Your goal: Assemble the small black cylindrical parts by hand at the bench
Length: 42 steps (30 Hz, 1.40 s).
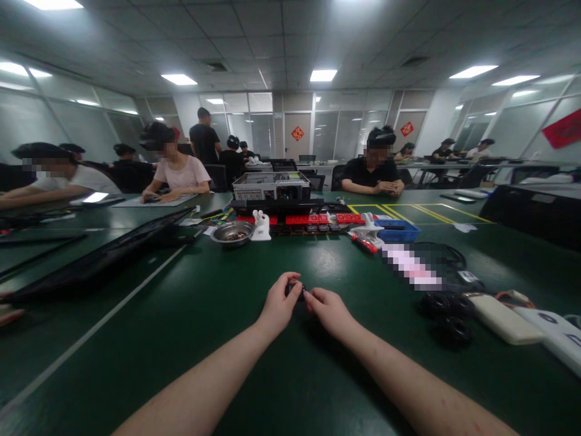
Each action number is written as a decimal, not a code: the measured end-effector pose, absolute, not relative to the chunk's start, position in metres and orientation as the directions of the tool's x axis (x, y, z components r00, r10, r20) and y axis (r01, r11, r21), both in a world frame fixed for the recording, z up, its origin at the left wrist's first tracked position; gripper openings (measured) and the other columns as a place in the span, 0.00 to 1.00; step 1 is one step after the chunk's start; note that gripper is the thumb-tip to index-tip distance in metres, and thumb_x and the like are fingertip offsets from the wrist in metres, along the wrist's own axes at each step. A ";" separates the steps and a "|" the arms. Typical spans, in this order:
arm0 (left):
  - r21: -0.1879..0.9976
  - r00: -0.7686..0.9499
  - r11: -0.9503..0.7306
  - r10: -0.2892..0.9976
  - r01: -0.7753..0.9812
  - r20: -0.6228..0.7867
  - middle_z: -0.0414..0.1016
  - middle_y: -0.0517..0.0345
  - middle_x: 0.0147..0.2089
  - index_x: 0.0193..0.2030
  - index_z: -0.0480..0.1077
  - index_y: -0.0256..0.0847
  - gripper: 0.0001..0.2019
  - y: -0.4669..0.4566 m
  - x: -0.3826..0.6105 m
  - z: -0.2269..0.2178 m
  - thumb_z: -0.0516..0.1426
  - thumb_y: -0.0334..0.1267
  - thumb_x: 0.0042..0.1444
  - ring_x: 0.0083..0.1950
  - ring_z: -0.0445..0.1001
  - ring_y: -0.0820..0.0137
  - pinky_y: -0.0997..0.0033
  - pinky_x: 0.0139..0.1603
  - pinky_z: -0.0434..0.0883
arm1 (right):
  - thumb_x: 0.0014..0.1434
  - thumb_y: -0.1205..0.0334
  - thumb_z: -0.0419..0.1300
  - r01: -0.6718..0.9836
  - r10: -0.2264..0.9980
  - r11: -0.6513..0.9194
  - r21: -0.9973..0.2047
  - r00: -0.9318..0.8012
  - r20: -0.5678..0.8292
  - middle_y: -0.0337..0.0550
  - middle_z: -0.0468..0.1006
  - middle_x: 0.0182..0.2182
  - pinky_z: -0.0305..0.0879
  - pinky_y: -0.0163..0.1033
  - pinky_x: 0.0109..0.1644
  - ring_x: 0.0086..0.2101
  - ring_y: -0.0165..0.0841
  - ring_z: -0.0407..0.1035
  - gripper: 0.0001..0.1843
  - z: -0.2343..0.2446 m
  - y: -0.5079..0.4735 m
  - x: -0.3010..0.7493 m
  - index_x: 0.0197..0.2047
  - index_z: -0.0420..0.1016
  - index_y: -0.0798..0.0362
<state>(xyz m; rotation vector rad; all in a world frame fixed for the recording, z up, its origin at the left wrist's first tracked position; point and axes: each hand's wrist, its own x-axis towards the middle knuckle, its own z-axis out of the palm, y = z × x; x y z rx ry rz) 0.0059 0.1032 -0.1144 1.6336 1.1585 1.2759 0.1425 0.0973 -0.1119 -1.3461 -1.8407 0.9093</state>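
Observation:
Over the green table (254, 375), my left hand (280, 306) is closed around a small dark part (300, 290). Most of the part is hidden by the fingers, so its kind cannot be made out. My right hand (329, 310) is beside it, thumb and fingertips pinched together at the part's right side. What that pinch holds is too small to tell. On the right lie several black round parts with ring-shaped faces (454, 330), apart from both hands.
Ahead stand a metal bowl (232, 235) with small pieces, a white stand (261, 227), an open computer case (272, 186), a red-handled tool (364, 244) and a blue tray (398, 231). A cream box (506, 318) lies right, a dark panel (109, 254) left. People sit across the table.

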 end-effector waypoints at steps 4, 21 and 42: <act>0.965 0.069 -0.225 0.974 0.137 0.217 0.64 0.55 0.34 0.40 0.62 0.38 0.13 0.106 0.005 -0.115 0.48 0.43 0.51 0.34 0.66 0.70 0.74 0.26 0.66 | 0.52 0.53 0.49 0.451 0.952 0.271 -0.850 -0.258 0.167 0.38 0.67 0.21 0.55 0.31 0.26 0.23 0.27 0.61 0.15 -0.113 0.095 0.141 0.25 0.66 0.55; 0.989 0.134 0.138 0.982 -0.055 -0.130 0.64 0.60 0.26 0.36 0.60 0.39 0.12 0.108 0.009 -0.115 0.47 0.45 0.50 0.19 0.65 0.76 0.77 0.16 0.62 | 0.48 0.64 0.54 0.496 0.883 0.464 -0.733 -0.324 0.340 0.42 0.71 0.37 0.61 0.36 0.37 0.31 0.30 0.64 0.17 -0.111 0.097 0.146 0.45 0.66 0.51; 0.913 0.185 0.303 0.948 -0.274 -0.259 0.63 0.56 0.33 0.37 0.61 0.39 0.12 0.101 0.013 -0.112 0.48 0.44 0.50 0.29 0.66 0.72 0.70 0.25 0.68 | 0.47 0.65 0.57 0.533 0.853 0.522 -0.666 -0.311 0.420 0.41 0.70 0.36 0.59 0.38 0.41 0.37 0.32 0.63 0.15 -0.105 0.089 0.142 0.41 0.66 0.52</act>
